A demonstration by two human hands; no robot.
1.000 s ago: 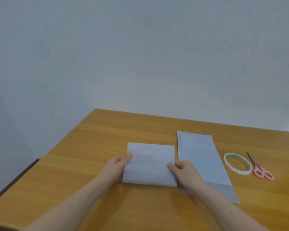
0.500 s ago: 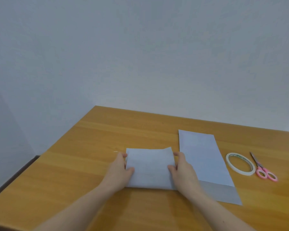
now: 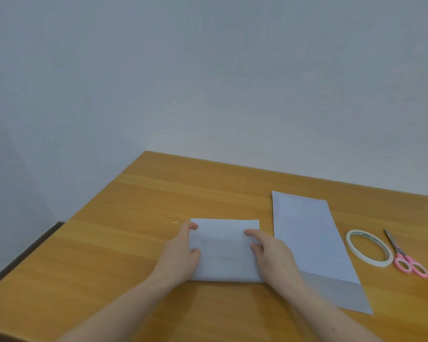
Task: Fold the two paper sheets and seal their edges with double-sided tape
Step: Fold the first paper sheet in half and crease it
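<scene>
White folded paper sheet (image 3: 224, 250) now lies flat where its flap stood raised; your left hand (image 3: 181, 255) and right hand (image 3: 272, 255) press it with straight fingers, so crease next.

A wooden tabletop (image 3: 139, 243) with a warm orange-brown grain fills the lower part of the view. Pink-handled scissors (image 3: 405, 257) lie flat near its right edge, blades pointing to the far side. A plain pale grey wall (image 3: 208, 82) rises behind the tabletop.

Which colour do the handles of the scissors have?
Pink. The scissors lie at the table's right, beside the tape roll, seen in the head view.
</scene>
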